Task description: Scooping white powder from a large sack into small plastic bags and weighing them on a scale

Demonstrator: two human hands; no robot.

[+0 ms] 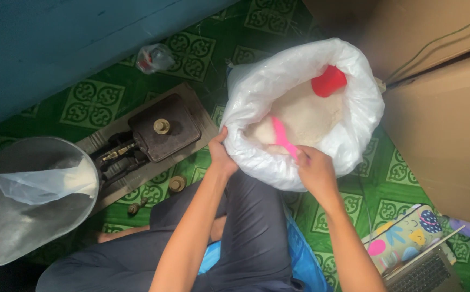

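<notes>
A big white plastic sack [354, 92] stands open on the floor, filled with white grain [310, 116]. A red cup [328, 81] lies in the grain at the far side. My right hand [313, 170] is at the sack's near rim, gripping the handle of a pink scoop [281, 135] that reaches into the grain. My left hand [220, 154] pinches the sack's rim on the left side.
A dark balance scale [156, 132] sits on a board to the left, its metal pan [24, 216] holding a clear plastic bag [45, 184] with some grain. Brass weights [177, 184] lie nearby. Cardboard boxes [440, 124] stand right; an open laptop [419, 254] lies bottom right.
</notes>
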